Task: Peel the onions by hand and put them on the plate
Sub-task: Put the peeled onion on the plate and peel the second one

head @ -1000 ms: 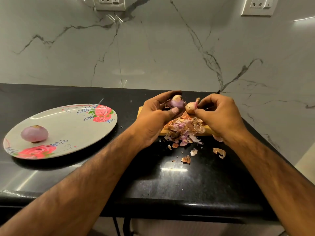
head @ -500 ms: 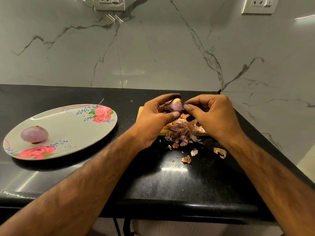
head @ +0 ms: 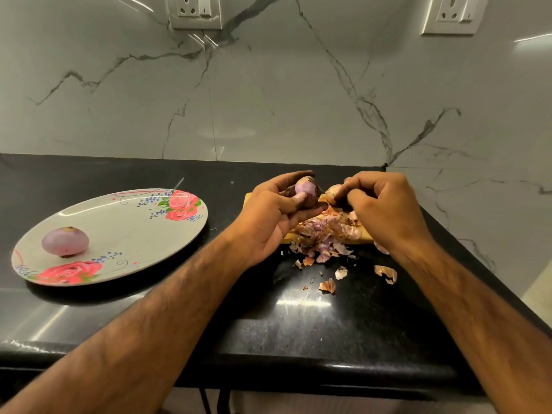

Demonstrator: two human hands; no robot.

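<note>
My left hand [head: 273,216] grips a small purple onion [head: 306,189] above the wooden cutting board [head: 366,236], fingers and thumb curled round it. Just to its right, my right hand [head: 385,210] pinches a piece of tan onion skin [head: 333,192] pulled off that onion. A heap of onion peels [head: 321,237] lies on the board below both hands. One peeled purple onion [head: 65,241] sits on the left part of the floral plate [head: 128,234], far left of my hands.
Loose peel scraps [head: 386,273] lie on the black counter [head: 298,324] in front of the board. The counter's front edge runs close below my forearms. A marble wall with two sockets [head: 194,10] stands behind.
Half a second ago my right hand's fingers were on the onion in my left hand; now they have pulled away to the right with a piece of skin.
</note>
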